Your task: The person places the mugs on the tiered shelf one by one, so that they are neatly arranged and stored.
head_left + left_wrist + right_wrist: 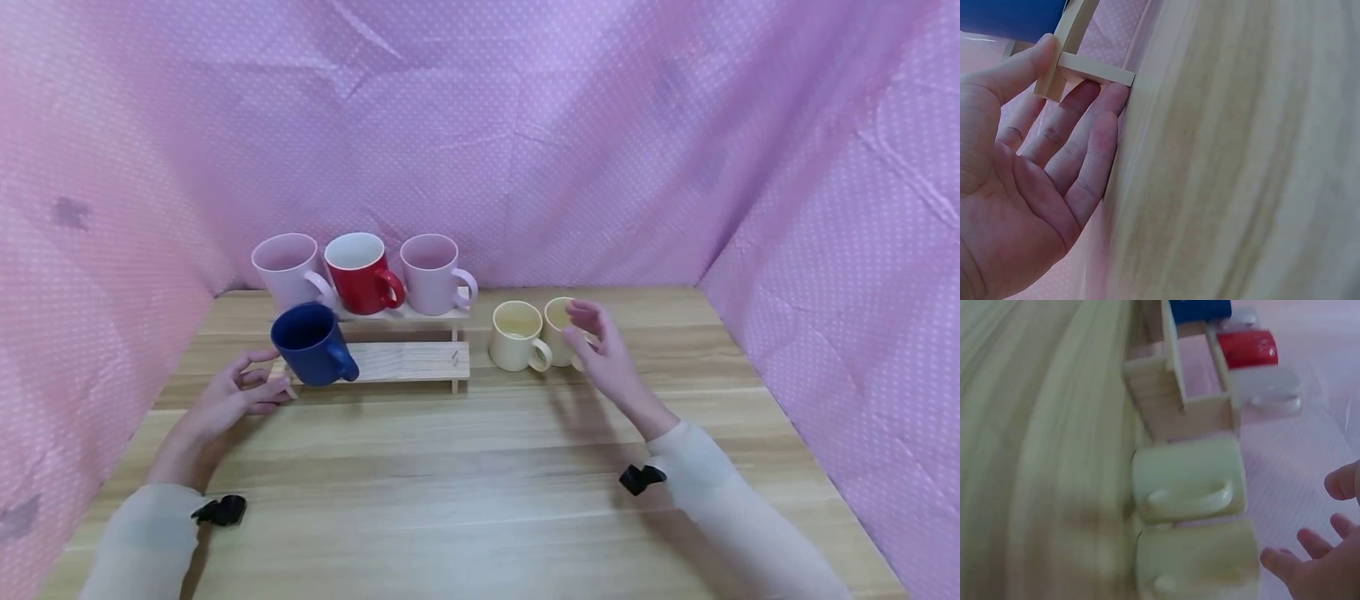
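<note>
"Under the right hand stands the outer yellow mug, doesn't it? Gripped?"

"Upright on the bench, yes. The fingers are spread apart near its rim; whether one touches, I can't tell. I wouldn't call it gripped."

"And just beside it?"

"The inner yellow mug, upright too. Both handles point right, presumably to suit a right hand."

"Then what is the left hand doing over there?"

"It has the left end of the wooden rack between thumb and bent fingers, low down by the leg. I'd guess that's to steady it, since it looks light."

"What does the rack carry?"

"A blue mug at the left of the lower shelf. Above, a red mug between the left pink mug and the right pink mug. Their handles point right as well, probably for the same easy hold."

"And beyond?"

"Dotted pink cloth behind and at both sides, perhaps for a backdrop."
</note>
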A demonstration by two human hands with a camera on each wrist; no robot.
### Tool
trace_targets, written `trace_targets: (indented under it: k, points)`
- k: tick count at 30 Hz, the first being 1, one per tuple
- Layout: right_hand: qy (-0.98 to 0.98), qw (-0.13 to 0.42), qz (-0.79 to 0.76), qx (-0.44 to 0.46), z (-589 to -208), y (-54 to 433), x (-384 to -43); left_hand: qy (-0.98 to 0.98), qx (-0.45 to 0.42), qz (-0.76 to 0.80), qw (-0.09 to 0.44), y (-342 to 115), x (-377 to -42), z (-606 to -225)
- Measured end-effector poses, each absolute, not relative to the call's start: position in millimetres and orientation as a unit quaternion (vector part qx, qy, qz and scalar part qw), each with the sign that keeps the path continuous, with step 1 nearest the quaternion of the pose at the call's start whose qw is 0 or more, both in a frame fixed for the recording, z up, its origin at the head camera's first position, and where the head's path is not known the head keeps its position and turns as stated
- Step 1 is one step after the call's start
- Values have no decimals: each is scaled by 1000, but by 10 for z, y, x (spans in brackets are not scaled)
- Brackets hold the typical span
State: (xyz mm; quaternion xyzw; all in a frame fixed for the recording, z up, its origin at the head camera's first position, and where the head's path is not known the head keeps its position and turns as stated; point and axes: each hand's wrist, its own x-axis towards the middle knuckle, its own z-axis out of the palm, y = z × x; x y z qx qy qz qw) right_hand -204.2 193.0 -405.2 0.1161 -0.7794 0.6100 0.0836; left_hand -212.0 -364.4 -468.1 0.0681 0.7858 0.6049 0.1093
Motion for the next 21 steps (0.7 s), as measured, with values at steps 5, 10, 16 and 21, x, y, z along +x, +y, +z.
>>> trace_targets:
  k: [5,10,16,21]
  points:
    - [-785,80,612,57,-4182,2200,-2017,784,70,607,107,-3666,-2108,-4663]
    - [-785,29,618,18,-4280,2376,-2029,786,66,606,105,-3653,-2114,-4662]
    - [-775,-54,630,11,-4397,2459,-2048,789,56,601,111,-3644,-2097,-4671]
    - [-769,-90,633,13,-4502,2463,-2090,784,47,609,111,-3645,-2065,-4660]
